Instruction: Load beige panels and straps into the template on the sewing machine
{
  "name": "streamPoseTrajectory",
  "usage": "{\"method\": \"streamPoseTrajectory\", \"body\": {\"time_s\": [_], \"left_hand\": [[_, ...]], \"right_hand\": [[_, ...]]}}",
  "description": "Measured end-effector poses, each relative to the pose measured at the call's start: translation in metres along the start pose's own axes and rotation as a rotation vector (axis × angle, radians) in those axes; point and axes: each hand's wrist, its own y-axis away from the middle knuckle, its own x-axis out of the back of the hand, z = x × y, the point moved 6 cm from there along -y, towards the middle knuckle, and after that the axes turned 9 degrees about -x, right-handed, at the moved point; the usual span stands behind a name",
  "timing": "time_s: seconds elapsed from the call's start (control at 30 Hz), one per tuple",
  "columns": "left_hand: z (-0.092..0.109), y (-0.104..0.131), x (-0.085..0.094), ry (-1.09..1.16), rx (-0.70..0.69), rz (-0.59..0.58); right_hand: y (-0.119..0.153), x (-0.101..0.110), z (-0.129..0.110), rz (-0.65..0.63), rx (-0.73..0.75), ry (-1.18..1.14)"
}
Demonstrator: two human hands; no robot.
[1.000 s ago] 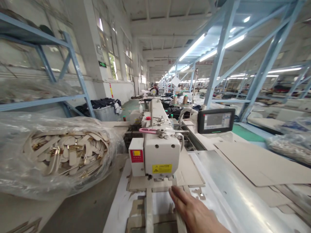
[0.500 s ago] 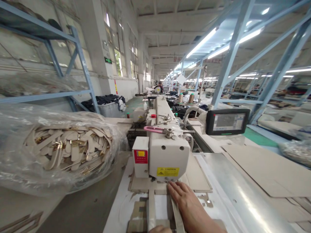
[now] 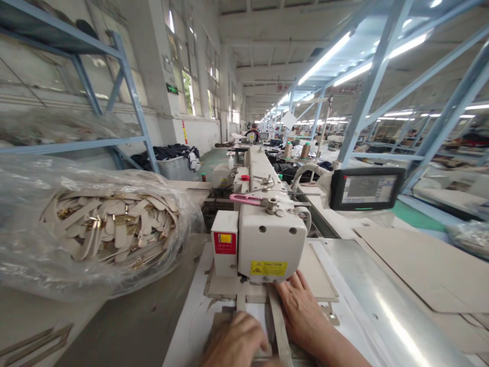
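My right hand [image 3: 301, 311] lies beside the sewing machine head [image 3: 272, 242], fingers stretched forward under its lower right edge. The fingers rest on the beige work there, against a beige strap [image 3: 280, 326] that runs from under the head toward me. Nearer to me, my left hand [image 3: 239, 339] is smeared by motion over the near part of the work plate, in front of a second beige strap [image 3: 241, 298]. Whether it grips anything cannot be made out. Flat beige panels [image 3: 319, 272] lie in the white template [image 3: 191, 306] below the head.
On the left a clear plastic bag [image 3: 179, 265] holds many beige straps with gold buckles [image 3: 93, 223]. A control screen [image 3: 367, 188] stands at the right, above large beige sheets [image 3: 424, 270]. Pink-handled snips [image 3: 244, 199] lie on the machine. Blue shelving [image 3: 133, 102] rises at the left.
My left hand has come up from the bottom edge over the near end of the plate. My right hand has slid slightly right and forward, fingertips now under the head. The view has shifted slightly.
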Motion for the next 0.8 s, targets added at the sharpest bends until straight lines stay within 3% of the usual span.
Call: {"method": "streamPoseTrajectory", "body": {"time_s": [0.07, 0.13, 0.23, 0.33, 0.53, 0.8], "left_hand": [[-0.011, -0.014, 0.014, -0.053, 0.182, -0.066], [-0.013, -0.029, 0.023, -0.049, 0.277, -0.191], [-0.006, -0.043, 0.025, 0.005, 0.275, -0.299], [-0.006, -0.041, 0.016, -0.009, 0.287, -0.342], [-0.007, -0.031, 0.003, -0.057, 0.288, -0.386], [0.001, -0.038, -0.001, -0.034, 0.397, -0.323]], "right_hand": [[0.0, 0.0, -0.001, -0.017, 0.002, -0.007], [0.002, 0.001, -0.001, -0.032, 0.008, -0.019], [0.004, 0.001, 0.0, -0.046, 0.019, -0.024], [0.004, 0.002, 0.003, -0.054, 0.025, -0.019], [0.003, 0.007, 0.003, -0.073, -0.024, 0.058], [0.006, 0.006, 0.005, -0.027, -0.101, 0.094]]}}
